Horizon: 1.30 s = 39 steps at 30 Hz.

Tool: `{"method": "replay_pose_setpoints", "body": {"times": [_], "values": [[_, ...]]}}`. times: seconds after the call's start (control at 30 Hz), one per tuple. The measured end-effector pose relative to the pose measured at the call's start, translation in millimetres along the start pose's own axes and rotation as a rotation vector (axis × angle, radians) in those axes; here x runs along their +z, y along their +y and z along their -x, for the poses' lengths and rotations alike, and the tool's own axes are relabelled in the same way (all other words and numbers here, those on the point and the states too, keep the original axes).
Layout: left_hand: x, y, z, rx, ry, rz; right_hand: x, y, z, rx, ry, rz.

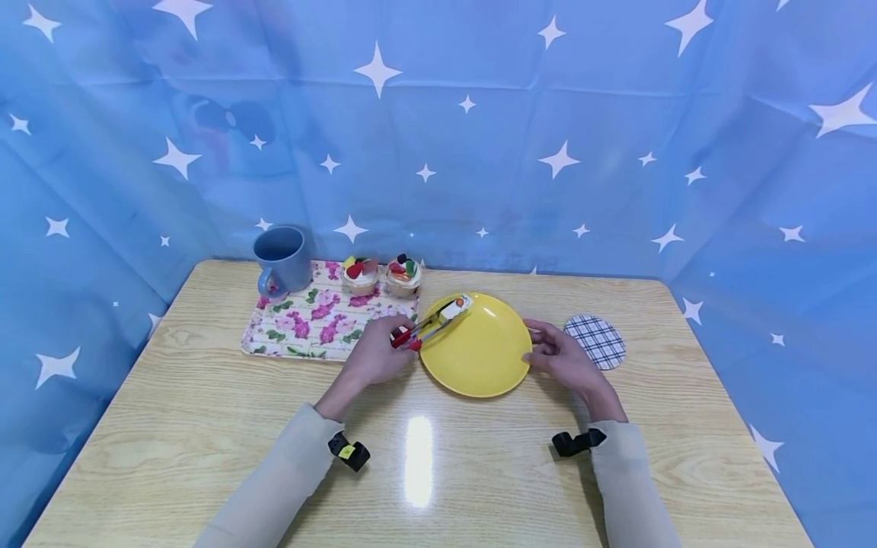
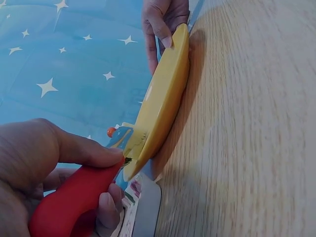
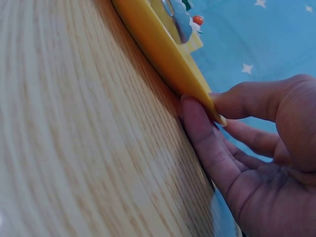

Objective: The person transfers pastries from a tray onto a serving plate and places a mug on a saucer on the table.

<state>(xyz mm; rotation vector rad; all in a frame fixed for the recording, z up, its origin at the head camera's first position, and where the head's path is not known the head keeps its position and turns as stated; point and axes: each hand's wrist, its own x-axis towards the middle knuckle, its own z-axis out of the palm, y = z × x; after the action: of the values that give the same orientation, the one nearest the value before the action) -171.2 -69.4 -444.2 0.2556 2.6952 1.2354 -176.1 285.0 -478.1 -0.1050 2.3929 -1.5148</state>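
My left hand [image 1: 380, 352] grips red-handled tongs [image 1: 430, 331], thumb along the handle in the left wrist view. At the metal tips is a small cake piece [image 1: 455, 307] with white topping and an orange-red ball, over the upper left part of the yellow plate [image 1: 488, 354]. Whether the cake rests on the plate I cannot tell. My right hand [image 1: 563, 359] pinches the plate's right rim; in the right wrist view the thumb [image 3: 247, 101] lies on top of the rim and a finger [image 3: 197, 121] is beneath it.
Left of the plate lies a floral tray [image 1: 294, 327] bearing two toy cupcakes [image 1: 360, 277] and a blue mug [image 1: 284, 259]. A checkered round coaster [image 1: 594, 341] lies beyond my right hand. A starry blue curtain [image 1: 438, 137] borders the wooden table [image 1: 493, 472] at the back and sides.
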Motion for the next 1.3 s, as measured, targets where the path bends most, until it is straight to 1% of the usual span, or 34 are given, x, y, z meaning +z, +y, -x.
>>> {"method": "replay_pose_setpoints", "body": {"times": [0.2, 0.33, 0.57, 0.7, 1.0, 1.2, 1.3], "values": [[0.6, 0.0, 0.5, 0.026, -0.020, 0.006, 0, 0, 0.2, 0.009, 0.005, -0.003], [1.0, -0.7, 0.7, 0.023, -0.037, 0.009, 0, 1, 0.0, 0.009, 0.005, 0.000], [1.6, -0.5, 1.8, 0.010, -0.039, 0.003, 0, 3, -0.8, 0.003, 0.000, 0.005], [2.4, -0.3, 4.1, -0.009, -0.021, 0.003, 0, 3, -0.8, 0.005, 0.000, 0.004], [2.1, -1.4, 10.5, -0.020, 0.044, 0.034, 0, 2, -0.1, 0.010, 0.004, -0.001], [1.4, -2.2, 14.7, -0.031, 0.082, 0.023, 0, 2, -0.1, 0.014, 0.002, -0.017], [0.4, -2.9, 17.0, -0.042, 0.090, 0.019, 0, 2, -0.4, 0.010, 0.000, -0.021]]}}
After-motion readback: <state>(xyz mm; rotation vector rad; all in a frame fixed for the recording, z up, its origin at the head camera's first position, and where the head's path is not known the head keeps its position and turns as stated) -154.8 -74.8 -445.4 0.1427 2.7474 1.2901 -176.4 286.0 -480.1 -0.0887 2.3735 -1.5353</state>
